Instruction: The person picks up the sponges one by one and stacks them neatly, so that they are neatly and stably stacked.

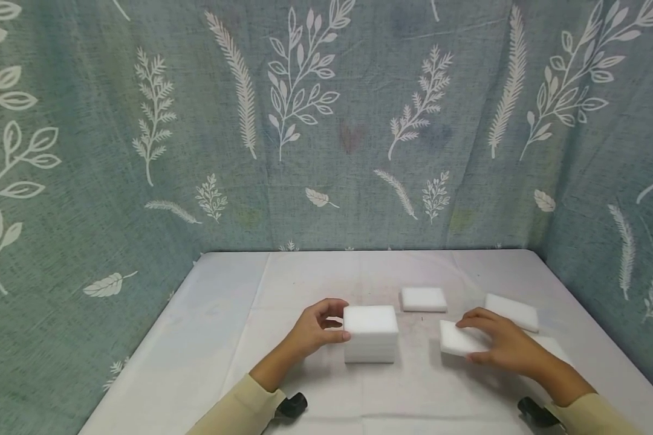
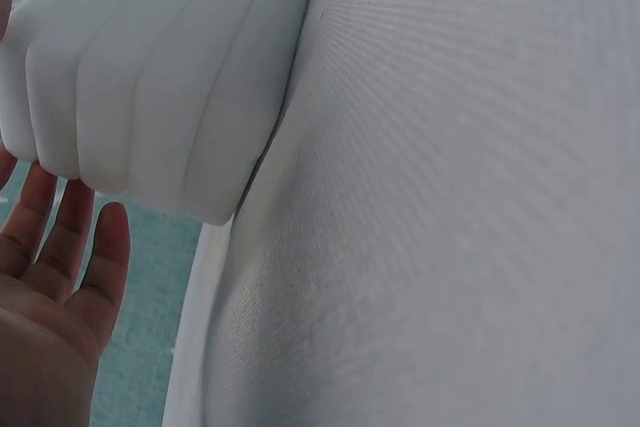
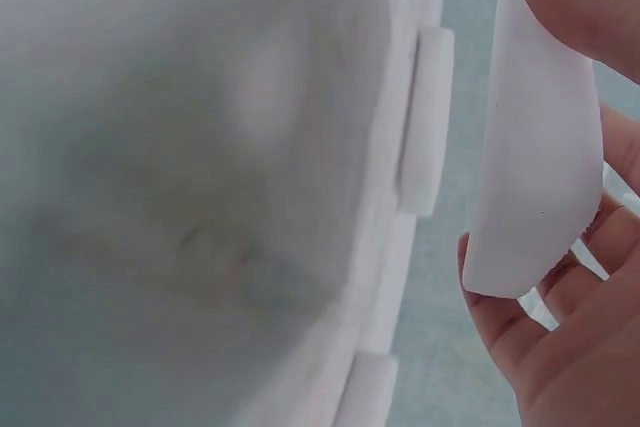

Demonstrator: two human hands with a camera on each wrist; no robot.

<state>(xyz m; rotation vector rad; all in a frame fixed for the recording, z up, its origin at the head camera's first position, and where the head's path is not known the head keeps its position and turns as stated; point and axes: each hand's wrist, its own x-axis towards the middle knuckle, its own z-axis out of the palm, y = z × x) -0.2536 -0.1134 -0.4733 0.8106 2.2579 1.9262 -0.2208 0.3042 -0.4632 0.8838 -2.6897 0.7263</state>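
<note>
A neat stack of several white sponges [image 1: 370, 335] stands near the middle of the table. My left hand [image 1: 322, 326] holds the stack at its left side, thumb at the front corner and fingers toward the back. In the left wrist view, fingertips [image 2: 75, 192] touch the edges of the stacked sponges [image 2: 160, 77]. To the right, my right hand [image 1: 503, 344] grips a single white sponge [image 1: 462, 338] between thumb and fingers. The right wrist view shows this sponge [image 3: 540, 147] raised off the tabletop, thumb on one face and fingers around the other side.
One loose sponge [image 1: 423, 300] lies behind and right of the stack. Another sponge [image 1: 513, 312] lies beyond my right hand, and a third [image 1: 552, 347] is partly hidden by the right wrist. A white cloth [image 1: 223, 362] covers the table; patterned green curtains [image 1: 326, 181] surround it.
</note>
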